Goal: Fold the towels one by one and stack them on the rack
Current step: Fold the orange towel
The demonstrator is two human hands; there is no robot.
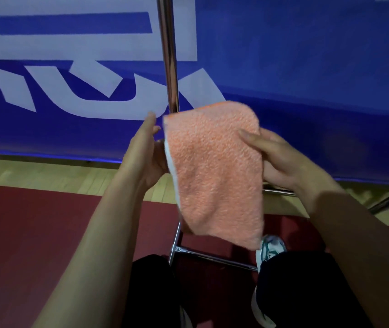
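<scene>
An orange terry towel (212, 171) with a white underside hangs folded in the air in front of me. My right hand (281, 159) grips its right edge, thumb on the front face. At the towel's left edge, my left hand (148, 157) has its fingers curled behind the cloth and its thumb up and apart. Behind the towel rises the chrome upright pole of the rack (168, 55). The rack's low crossbar (212, 256) runs along the floor below the towel. No shelf or stacked towels are in view.
A blue banner (307, 67) with large white characters stands close behind the rack. Below it lie a strip of wooden floor (46, 174) and dark red matting (35, 233). My dark trouser legs and a white-and-green shoe (271, 249) are near the rack's base.
</scene>
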